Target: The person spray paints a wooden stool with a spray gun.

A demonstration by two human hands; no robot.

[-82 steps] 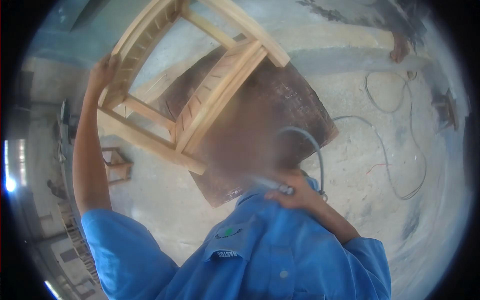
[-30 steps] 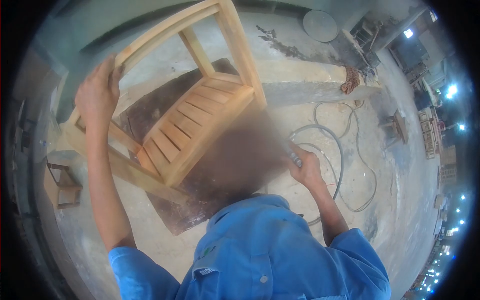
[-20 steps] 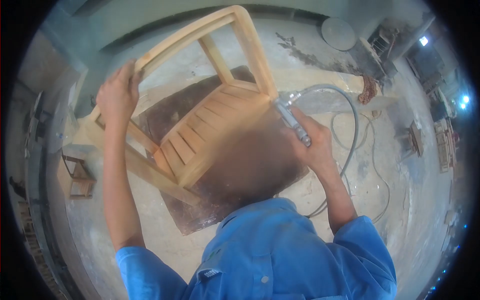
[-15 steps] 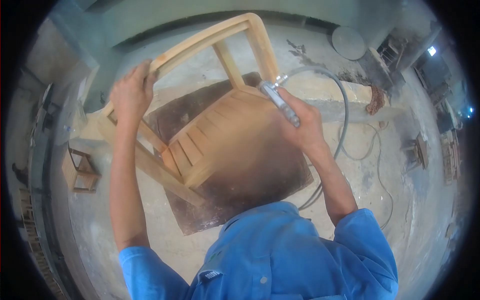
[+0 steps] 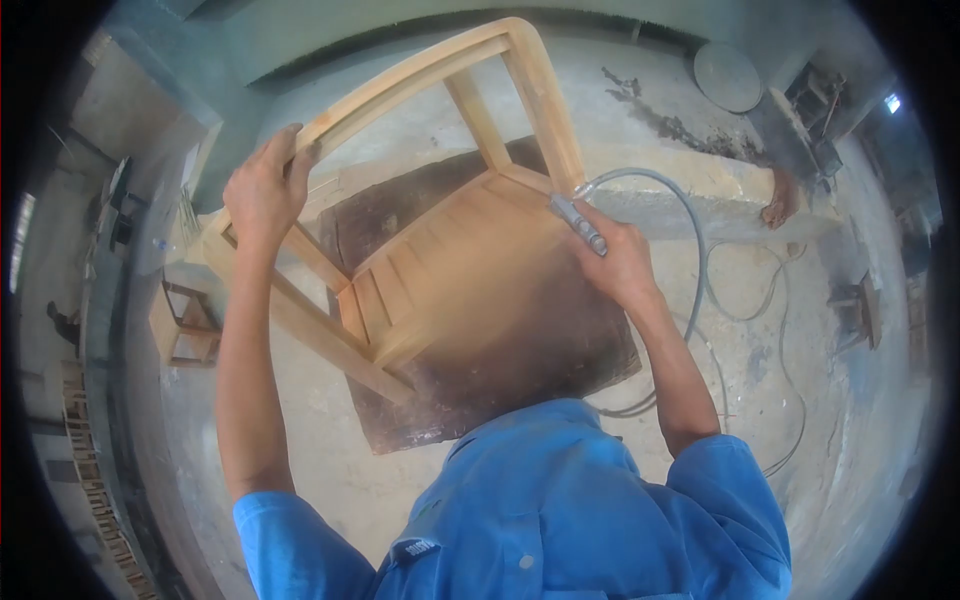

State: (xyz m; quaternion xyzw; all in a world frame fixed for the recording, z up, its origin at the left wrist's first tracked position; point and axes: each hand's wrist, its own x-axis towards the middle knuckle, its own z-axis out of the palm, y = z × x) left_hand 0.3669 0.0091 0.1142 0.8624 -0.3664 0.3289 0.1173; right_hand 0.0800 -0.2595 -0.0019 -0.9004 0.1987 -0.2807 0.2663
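A light wooden chair frame (image 5: 440,75) with a slatted seat (image 5: 400,275) stands tilted over a dark brown board (image 5: 490,375). My left hand (image 5: 268,185) is closed around the left end of its curved top rail. In my right hand (image 5: 622,255) is a silver air gun (image 5: 580,222), its grey hose (image 5: 690,215) looping off to the right. The gun is close to the seat's right corner, below the right upright. A tan haze blurs the near part of the seat, so its edge there cannot be made out.
A small wooden stool (image 5: 185,320) stands on the floor at left. The hose coils across the concrete floor (image 5: 745,370) at right. A low ledge (image 5: 680,185) runs behind the board, with a round lid-like disc (image 5: 727,77) beyond. Another stool (image 5: 858,310) is far right.
The whole view has shifted slightly to the right. My right hand has moved the air gun a little right and down; my left hand keeps its hold on the chair.
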